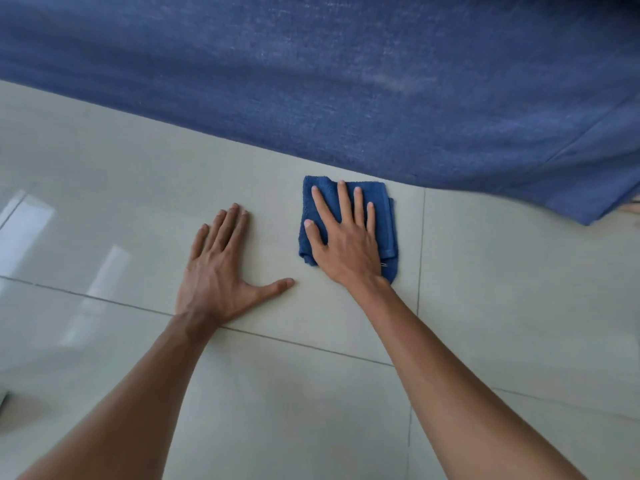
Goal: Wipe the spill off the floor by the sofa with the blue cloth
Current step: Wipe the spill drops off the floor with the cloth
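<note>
Right hand (346, 244) flat, fingers spread, pressed on folded blue cloth (382, 216) beside sofa (346, 81); left hand (221, 268) open, palm on floor (138, 188).

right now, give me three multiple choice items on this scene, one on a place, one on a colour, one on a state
1. Where is the blue cloth?
A. on the floor near the sofa
B. on the sofa
C. in the left hand

2. What colour is the sofa fabric?
A. red
B. blue
C. white

3. How is the right hand?
A. clenched in a fist
B. lifted off the cloth
C. flat on the cloth, fingers spread

Answers: 1 A, it lies on the tiled floor just short of the sofa edge; 2 B, its weave is blue; 3 C, the palm covers it while the left hand rests on bare tile.
</note>
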The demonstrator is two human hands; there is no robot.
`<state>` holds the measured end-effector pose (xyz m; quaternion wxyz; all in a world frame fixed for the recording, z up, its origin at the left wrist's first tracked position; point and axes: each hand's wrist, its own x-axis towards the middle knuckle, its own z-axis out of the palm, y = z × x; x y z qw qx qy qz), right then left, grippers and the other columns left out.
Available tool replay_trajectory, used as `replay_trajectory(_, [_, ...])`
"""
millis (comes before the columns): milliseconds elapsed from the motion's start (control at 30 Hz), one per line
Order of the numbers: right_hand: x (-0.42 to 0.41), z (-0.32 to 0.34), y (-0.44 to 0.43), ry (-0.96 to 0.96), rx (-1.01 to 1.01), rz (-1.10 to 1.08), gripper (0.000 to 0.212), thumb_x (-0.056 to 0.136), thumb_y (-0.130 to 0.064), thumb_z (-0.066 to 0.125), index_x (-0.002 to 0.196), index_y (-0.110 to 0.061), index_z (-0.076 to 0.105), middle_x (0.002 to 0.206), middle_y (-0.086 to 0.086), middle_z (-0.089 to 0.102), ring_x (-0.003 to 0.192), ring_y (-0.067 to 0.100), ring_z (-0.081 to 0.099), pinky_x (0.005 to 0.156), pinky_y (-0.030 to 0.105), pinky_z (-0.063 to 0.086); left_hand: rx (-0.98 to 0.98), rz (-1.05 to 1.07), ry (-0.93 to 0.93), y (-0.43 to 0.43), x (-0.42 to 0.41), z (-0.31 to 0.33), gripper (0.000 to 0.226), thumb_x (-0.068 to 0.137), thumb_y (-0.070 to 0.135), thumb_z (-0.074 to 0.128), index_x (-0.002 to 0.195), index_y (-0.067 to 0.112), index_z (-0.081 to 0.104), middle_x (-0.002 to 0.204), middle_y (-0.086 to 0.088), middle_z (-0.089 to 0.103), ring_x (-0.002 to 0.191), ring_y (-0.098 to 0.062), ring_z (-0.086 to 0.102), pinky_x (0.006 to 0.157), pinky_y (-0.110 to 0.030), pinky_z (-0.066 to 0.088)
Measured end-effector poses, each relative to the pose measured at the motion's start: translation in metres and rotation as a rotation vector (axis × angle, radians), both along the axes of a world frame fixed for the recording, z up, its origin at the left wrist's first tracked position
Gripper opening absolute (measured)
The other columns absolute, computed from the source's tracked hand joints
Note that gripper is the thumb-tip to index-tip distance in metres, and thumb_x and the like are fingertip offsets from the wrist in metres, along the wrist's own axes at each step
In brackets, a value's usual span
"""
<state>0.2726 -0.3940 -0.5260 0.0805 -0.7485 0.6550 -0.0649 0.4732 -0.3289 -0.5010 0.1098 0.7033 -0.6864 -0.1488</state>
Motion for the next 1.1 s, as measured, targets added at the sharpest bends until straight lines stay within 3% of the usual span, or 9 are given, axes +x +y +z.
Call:
replay_trajectory(233, [0.009,0.003,-0.013,-0.032,0.065,-0.043,0.061,0.101,-0.053,0.03,0.159,-0.041,0.016,0.171,0.009,0.005,0.157,0.037,-0.001,0.125,0.057,-0.002,0.019,0.008,0.006,0.0,-0.001,0.005,0.13,0.061,0.096,0.05,0.161,0.023,0.011,0.169,0.008,0.001,0.156,-0.009,0.0,0.128,-0.037,0.006])
replay_trajectory(433, [0.0,0.0,0.021,-0.001,0.027,-0.006,0.063,0.1,-0.056,0.021,0.16,-0.037,0.016,0.171,0.008,0.006,0.157,0.035,0.001,0.126,0.055,0.003,0.026,0.007,-0.004,0.0,-0.002,0.004,0.13,0.061,0.096,0.049,0.161,0.023,0.01,0.168,0.009,0.0,0.156,-0.009,-0.002,0.128,-0.036,0.006])
replay_trajectory(967, [-0.01,0.001,-0.005,-0.01,-0.002,-0.003,0.064,0.098,-0.058,0.027,0.159,-0.039,0.023,0.17,0.007,0.013,0.157,0.037,0.007,0.125,0.058,0.007,-0.007,0.027,0.056,0.001,0.0,0.0,0.128,0.06,0.095,0.052,0.161,0.026,0.013,0.168,0.011,0.003,0.155,-0.007,0.0,0.128,-0.034,0.004])
replay_trajectory(1100, [-0.016,-0.004,0.025,0.008,-0.002,-0.042,0.065,0.099,-0.059,0.022,0.16,-0.038,0.015,0.171,0.006,0.007,0.157,0.035,0.001,0.126,0.055,0.003,-0.008,0.02,0.055,0.0,0.001,0.0,0.127,0.061,0.095,0.051,0.161,0.026,0.011,0.168,0.011,0.0,0.155,-0.007,-0.002,0.128,-0.034,0.004])
